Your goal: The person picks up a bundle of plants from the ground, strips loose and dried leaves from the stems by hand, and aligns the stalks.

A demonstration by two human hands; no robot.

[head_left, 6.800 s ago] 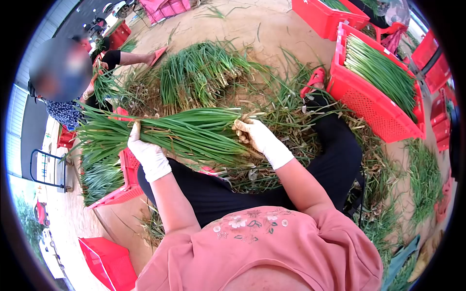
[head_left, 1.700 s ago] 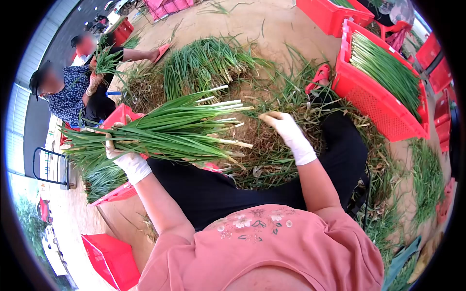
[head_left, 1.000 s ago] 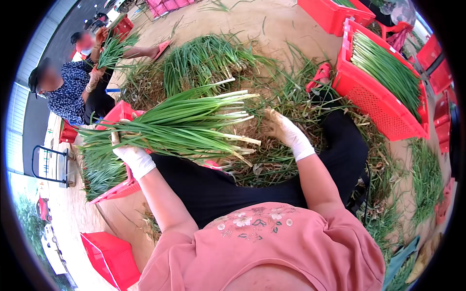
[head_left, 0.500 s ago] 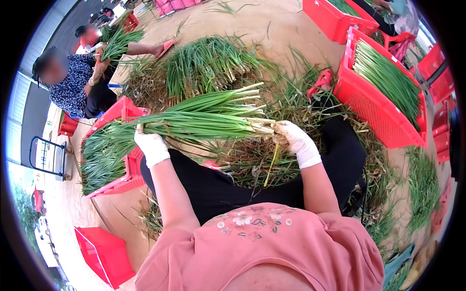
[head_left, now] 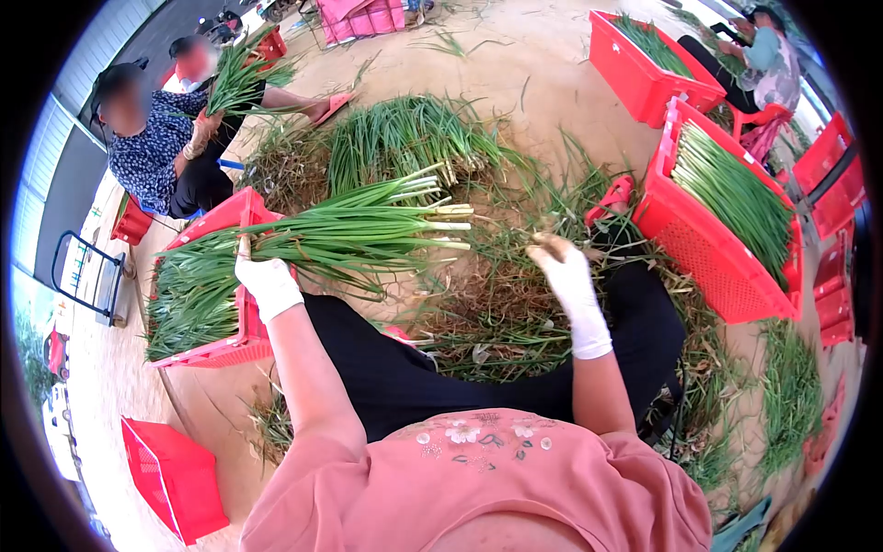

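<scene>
My left hand (head_left: 267, 281), in a white glove, is closed around the leafy part of a bunch of green onions (head_left: 359, 225). The bunch is held nearly level in front of my knees, its pale stem ends pointing right. Apart from those ends, to their right, is my gloved right hand (head_left: 563, 267); its bare fingertips are slightly spread and I see nothing in them. Below it lies a heap of brown and green trimmings (head_left: 497, 313). Under the left end of the bunch stands a red crate (head_left: 248, 327) filled with green onions.
A pile of green onions (head_left: 395, 147) lies ahead on the ground. At right is a red crate (head_left: 685, 239) of green onions, with another red crate (head_left: 635, 74) behind it. A person (head_left: 152, 138) sits at left holding greens. A red crate (head_left: 175, 478) stands lower left.
My right hand has let go of the stem ends and moved away from them. The yellow strand hanging below it is no longer seen. My left hand has shifted slightly left with the bunch.
</scene>
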